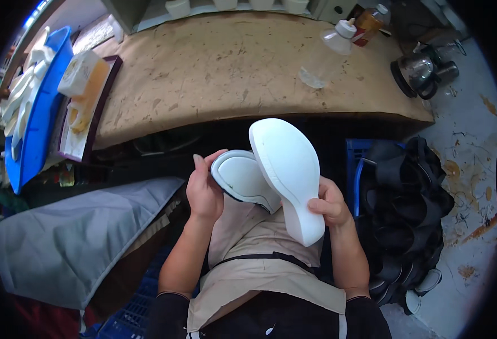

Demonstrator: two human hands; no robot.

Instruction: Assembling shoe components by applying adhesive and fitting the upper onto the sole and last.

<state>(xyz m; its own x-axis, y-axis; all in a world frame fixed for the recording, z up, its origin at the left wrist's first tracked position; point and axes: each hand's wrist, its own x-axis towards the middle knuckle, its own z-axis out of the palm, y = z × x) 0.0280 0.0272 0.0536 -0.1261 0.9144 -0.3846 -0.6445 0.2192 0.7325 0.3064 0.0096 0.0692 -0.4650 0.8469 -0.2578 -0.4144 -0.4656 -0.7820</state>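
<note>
Gripping one part in each hand, head view: left hand (206,189) is clamped on the outer edge of a pale grey shoe part (238,176) with a dark rim, thumb up, part sitting just right of that hand. Right hand (332,204) is clamped on the narrow rear section of a white sole (287,164), thumb on the face; its wide end angles up and left of that hand. Sole overlaps the grey part; can't tell if they touch. Beyond both hands: paper-covered bench (220,68), clear bottle (323,59) on it ahead of right hand. Far left of left hand: blue tray (33,133) with white pieces; nearer, grey cloth (84,231). Right of right hand: heap of black shoes (401,209).
</note>
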